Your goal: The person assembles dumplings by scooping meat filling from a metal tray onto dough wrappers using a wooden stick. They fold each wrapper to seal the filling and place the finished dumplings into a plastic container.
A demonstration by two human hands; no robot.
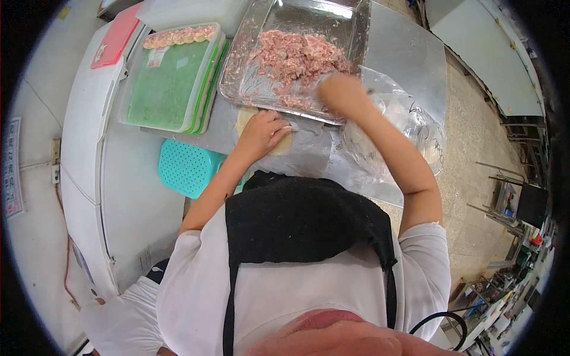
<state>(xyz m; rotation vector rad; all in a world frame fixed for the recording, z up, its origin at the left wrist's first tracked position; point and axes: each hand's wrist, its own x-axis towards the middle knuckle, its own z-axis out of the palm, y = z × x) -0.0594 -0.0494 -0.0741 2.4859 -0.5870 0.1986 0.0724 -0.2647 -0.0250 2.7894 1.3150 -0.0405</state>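
Observation:
My left hand (261,135) is palm down at the near edge of the steel table, its fingers curled over a pale round dough wrapper (283,146). More pale dough (244,117) shows on the hand's other side. My right hand (343,95) is over the near right corner of a metal tray (237,80). Motion smears its fingers, and whatever they may hold cannot be made out. A heap of pink ground meat (300,56) lies in the tray, with smaller bits near its front wall.
Left of the tray, a plastic container with a green base (169,89) holds a row of filled dumplings (181,37). Clear plastic bags (395,133) lie at right. A turquoise perforated basket (187,168) sits below the table edge. A white freezer (89,118) stands left; another person's white clothing (124,320) shows behind.

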